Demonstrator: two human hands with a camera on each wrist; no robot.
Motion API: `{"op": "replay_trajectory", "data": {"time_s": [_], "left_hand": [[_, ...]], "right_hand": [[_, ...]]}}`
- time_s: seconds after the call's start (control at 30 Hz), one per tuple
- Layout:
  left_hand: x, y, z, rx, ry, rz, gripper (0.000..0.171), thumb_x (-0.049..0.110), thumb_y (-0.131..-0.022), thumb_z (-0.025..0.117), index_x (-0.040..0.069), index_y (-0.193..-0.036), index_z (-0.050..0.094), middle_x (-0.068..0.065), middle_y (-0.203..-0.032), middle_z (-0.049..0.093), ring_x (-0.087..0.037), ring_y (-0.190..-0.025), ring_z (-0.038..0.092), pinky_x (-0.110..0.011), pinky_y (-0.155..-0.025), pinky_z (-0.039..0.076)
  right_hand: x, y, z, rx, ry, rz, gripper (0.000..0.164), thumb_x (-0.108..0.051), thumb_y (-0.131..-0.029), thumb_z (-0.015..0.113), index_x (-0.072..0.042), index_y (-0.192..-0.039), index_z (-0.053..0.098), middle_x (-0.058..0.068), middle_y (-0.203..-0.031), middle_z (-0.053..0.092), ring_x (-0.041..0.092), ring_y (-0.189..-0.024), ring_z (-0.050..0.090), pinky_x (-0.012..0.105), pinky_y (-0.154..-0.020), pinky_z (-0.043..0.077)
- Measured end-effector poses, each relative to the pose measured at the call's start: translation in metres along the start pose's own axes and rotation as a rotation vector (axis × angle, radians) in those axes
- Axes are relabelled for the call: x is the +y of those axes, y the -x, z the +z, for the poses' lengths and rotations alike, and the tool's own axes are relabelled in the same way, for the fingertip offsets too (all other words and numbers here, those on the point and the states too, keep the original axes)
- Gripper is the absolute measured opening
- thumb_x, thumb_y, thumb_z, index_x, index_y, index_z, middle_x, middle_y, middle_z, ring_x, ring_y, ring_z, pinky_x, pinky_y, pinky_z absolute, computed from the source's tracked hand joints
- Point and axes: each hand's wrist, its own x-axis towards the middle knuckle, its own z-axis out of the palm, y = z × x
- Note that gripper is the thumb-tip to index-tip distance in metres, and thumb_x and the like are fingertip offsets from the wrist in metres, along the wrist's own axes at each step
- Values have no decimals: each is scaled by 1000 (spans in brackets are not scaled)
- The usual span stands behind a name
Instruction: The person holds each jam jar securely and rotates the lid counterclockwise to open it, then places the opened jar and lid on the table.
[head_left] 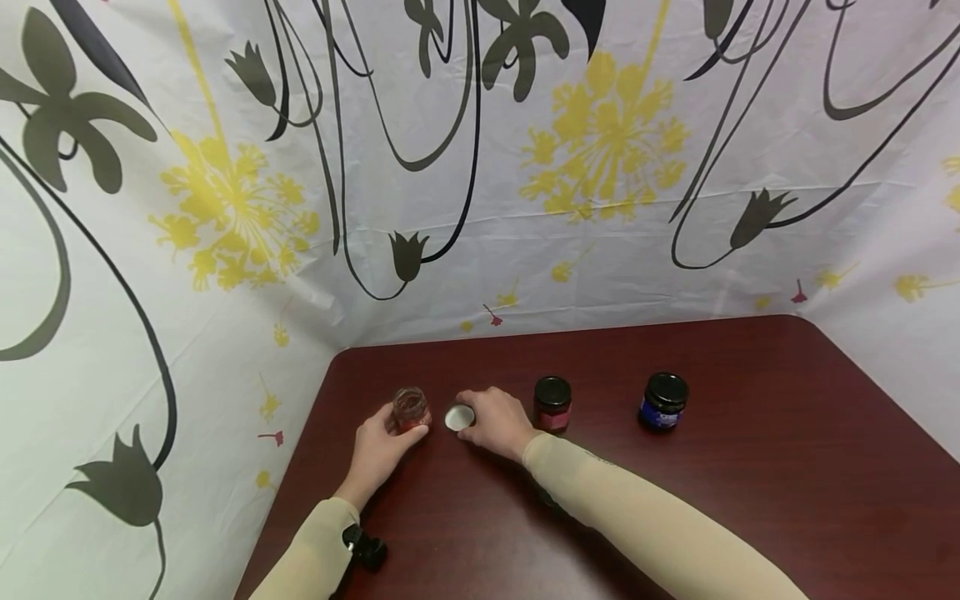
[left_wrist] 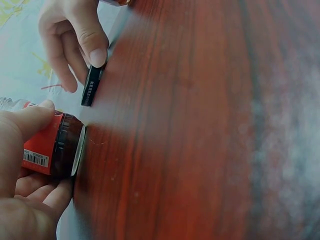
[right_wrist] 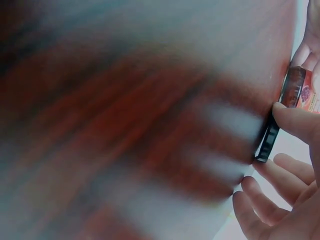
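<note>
Hands (head_left: 377, 450) (head_left: 498, 422) two, jars (head_left: 412, 407) (head_left: 552, 404) (head_left: 664, 402) three, loose lid (head_left: 459, 417) one

the table (head_left: 787, 467) looks like glossy wood, the open jar (head_left: 411, 406) clear glass.

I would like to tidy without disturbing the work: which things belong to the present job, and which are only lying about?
In the job:
open jar, held in the left grip
loose lid, held in the right grip

Seemingly just standing by, not held:
closed red-labelled jar
closed blue-labelled jar
</note>
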Motion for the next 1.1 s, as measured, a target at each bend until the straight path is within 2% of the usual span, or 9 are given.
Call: {"op": "replay_trajectory", "data": {"time_s": [0.27,1.1], "left_hand": [[0,0,-1,4,-15,2,56,36,-81,85,18,-130,63,-1,-122,68,-18,-116,64,-40,-90,54],[-3,0,1,-2,14,13,56,39,-80,86,20,-129,64,1,-121,68,-16,-115,64,-38,-89,54]], "right_hand": [[-5,0,-2,-23,35,7,55,-33,-81,85,-18,-131,68,0,-111,72,17,-96,65,38,-74,54],[-6,0,-6,-34,17,14,61,-32,-78,89,-16,-132,67,1,-113,72,15,-96,66,36,-73,55]]}}
